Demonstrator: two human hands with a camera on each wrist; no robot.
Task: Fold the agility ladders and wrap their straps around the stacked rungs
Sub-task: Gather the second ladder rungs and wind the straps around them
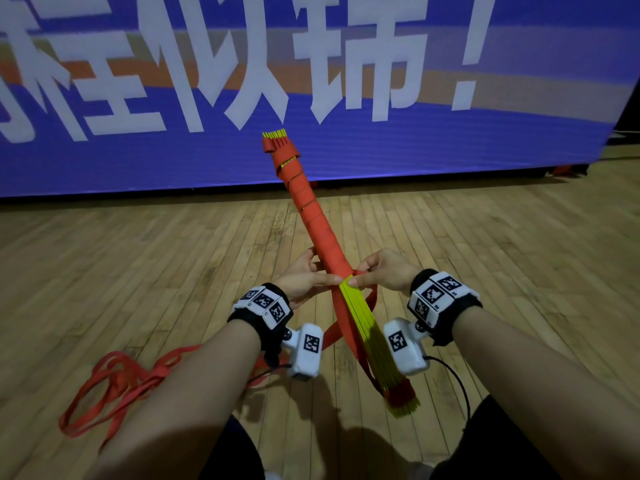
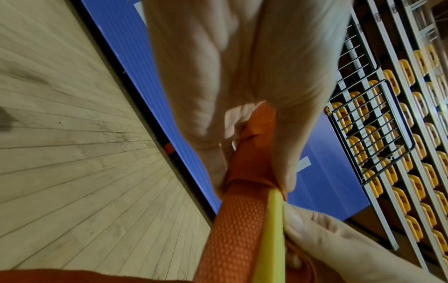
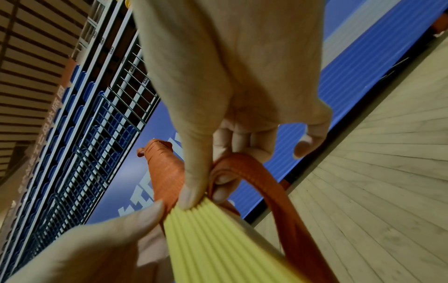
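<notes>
Nearest, loose orange strap (image 1: 114,382) is lying in coils on the wooden floor (image 1: 485,254) at the near left. Above it, the stacked yellow rungs (image 1: 363,327) are tilting up and away between both wrists. The left hand (image 1: 304,275) is gripping the wrapped part of the bundle, while the right hand (image 1: 384,268) is pinching the strap against the rungs. Farther off, a blue banner (image 1: 450,143) is standing.

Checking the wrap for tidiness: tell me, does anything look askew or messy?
The strap winds unevenly near the rungs' far end, where a loop sags. Loose strap lies tangled on the floor.
</notes>
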